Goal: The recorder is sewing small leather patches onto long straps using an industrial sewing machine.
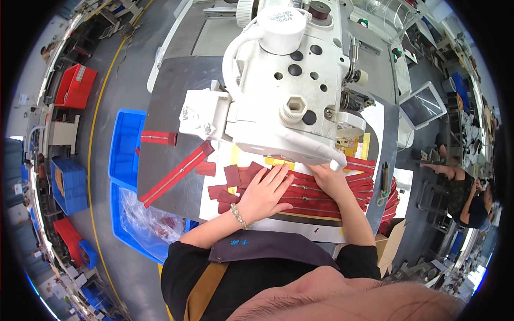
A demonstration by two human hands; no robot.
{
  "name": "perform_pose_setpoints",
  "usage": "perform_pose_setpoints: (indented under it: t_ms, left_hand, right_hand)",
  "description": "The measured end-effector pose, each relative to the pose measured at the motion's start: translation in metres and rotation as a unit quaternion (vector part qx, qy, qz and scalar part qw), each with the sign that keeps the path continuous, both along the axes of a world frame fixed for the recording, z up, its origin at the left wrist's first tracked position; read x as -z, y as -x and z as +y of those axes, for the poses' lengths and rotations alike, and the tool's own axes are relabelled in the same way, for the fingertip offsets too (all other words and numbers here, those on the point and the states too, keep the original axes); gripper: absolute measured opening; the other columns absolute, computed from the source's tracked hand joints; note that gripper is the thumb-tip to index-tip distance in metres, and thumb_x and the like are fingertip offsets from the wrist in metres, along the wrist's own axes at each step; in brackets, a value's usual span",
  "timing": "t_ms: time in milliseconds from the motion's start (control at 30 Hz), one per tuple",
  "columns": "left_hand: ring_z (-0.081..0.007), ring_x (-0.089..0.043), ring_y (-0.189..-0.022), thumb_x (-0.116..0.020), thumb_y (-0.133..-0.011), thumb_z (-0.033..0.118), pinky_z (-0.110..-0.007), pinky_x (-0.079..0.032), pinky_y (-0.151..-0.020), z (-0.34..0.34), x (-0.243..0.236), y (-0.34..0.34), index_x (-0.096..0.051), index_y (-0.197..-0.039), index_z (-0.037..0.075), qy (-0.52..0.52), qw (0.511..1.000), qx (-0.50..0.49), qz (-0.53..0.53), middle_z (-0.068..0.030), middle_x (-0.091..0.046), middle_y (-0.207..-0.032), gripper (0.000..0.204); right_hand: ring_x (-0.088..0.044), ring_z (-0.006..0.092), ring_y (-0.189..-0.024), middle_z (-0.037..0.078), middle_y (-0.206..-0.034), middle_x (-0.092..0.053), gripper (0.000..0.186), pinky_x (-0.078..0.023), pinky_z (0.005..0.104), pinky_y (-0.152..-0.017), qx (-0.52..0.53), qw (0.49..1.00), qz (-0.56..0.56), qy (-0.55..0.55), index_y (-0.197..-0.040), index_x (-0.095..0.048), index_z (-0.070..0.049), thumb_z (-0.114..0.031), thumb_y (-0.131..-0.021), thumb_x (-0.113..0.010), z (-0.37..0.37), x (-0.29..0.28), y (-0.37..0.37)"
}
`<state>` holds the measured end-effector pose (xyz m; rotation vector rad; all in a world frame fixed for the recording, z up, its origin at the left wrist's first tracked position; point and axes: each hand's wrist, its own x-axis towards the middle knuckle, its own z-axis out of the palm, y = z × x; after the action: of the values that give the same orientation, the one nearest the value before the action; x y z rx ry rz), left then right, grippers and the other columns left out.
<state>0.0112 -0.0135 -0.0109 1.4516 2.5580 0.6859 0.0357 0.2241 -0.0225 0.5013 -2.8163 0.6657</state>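
Observation:
A large white sewing machine (326, 69) stands over the work table. Below its head, red zippers (305, 199) with metal teeth lie side by side. My left hand (265, 193) rests palm down on these zippers, fingers spread, its tips close to the machine's front edge. On the right, my right hand (327, 181) reaches to the machine head, touching the red zippers; its fingertips are partly hidden, so I cannot see what they hold. Small dark red fabric pieces (232, 175) lie left of my left hand. Farther left is a single red zipper (179, 174) lying slantwise.
Blue bins (119, 219) stand by the table's left side, one containing clear plastic. Thread snips (384, 179) lie at the right edge, near more bundled zippers (392, 200). An open cardboard box (395, 243) sits lower right. Another person (471, 198) sits far right.

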Motion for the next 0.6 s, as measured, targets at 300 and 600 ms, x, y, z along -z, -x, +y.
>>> perform_pose_setpoints:
  t_ms: [300,600]
  left_hand:
    - [-0.0293,-0.044,-0.125,-0.067,-0.078,0.048,-0.046,-0.031,-0.107,0.0023,-0.0018,0.0043,-0.053,-0.128,0.003,0.02,1.0,0.008,-0.016,-0.0149,-0.05,-0.131,0.069]
    - [-0.0295,-0.046,-0.12,-0.067,-0.077,0.048,-0.048,-0.031,-0.108,0.0051,-0.0046,0.0044,-0.055,-0.124,0.0,-0.002,1.0,0.004,-0.006,-0.0145,-0.053,-0.123,0.068]
  right_hand:
    - [-0.056,0.0258,-0.119,0.011,-0.124,-0.06,0.038,-0.044,0.0421,-0.1,0.005,1.0,0.003,-0.004,-0.117,-0.061,-0.008,-0.002,-0.079,-0.057,-0.0014,-0.0099,0.0031]
    - [-0.055,0.0257,-0.12,0.012,-0.125,-0.06,0.04,-0.043,0.0417,-0.102,-0.015,0.997,-0.025,0.065,-0.117,-0.061,-0.006,-0.001,-0.078,-0.057,0.0013,-0.0085,0.0055]
